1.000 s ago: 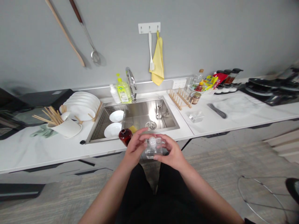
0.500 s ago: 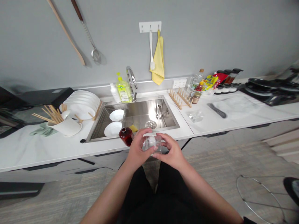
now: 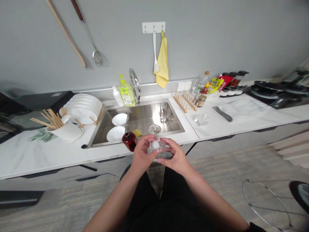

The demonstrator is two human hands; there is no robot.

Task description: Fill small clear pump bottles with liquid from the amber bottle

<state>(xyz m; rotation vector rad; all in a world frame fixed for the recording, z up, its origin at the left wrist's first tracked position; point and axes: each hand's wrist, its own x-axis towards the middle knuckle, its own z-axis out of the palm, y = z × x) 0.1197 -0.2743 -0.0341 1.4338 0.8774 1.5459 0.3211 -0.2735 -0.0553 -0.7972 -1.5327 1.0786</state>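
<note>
Both hands hold a small clear box (image 3: pixel 161 153) at the counter's front edge. My left hand (image 3: pixel 145 150) curls round its left side, with the thumb across the front. On the other side, my right hand (image 3: pixel 174 154) grips it between fingers and thumb. A white rounded piece (image 3: pixel 156 144) shows in or on the box; which of the two I cannot tell. Just left of my left hand, a dark red-brown bottle (image 3: pixel 130 141) with an open neck stands by the sink's front rim. Behind the hands lies the steel sink (image 3: pixel 145 112), with a yellow sponge (image 3: pixel 137 132) in it.
White bowls (image 3: pixel 116 133) sit in the sink's left part. Plates (image 3: pixel 83 106) and a chopstick holder (image 3: pixel 70 131) stand left. Soap bottles (image 3: pixel 126 93) are beside the faucet (image 3: pixel 135 85). A wooden rack (image 3: pixel 184 101), a jar (image 3: pixel 201 101) and crumpled clear plastic (image 3: pixel 201 119) lie right.
The view has shifted slightly. Both hands keep hold of the clear box, whose tilt and the fingers on it have changed a little.
</note>
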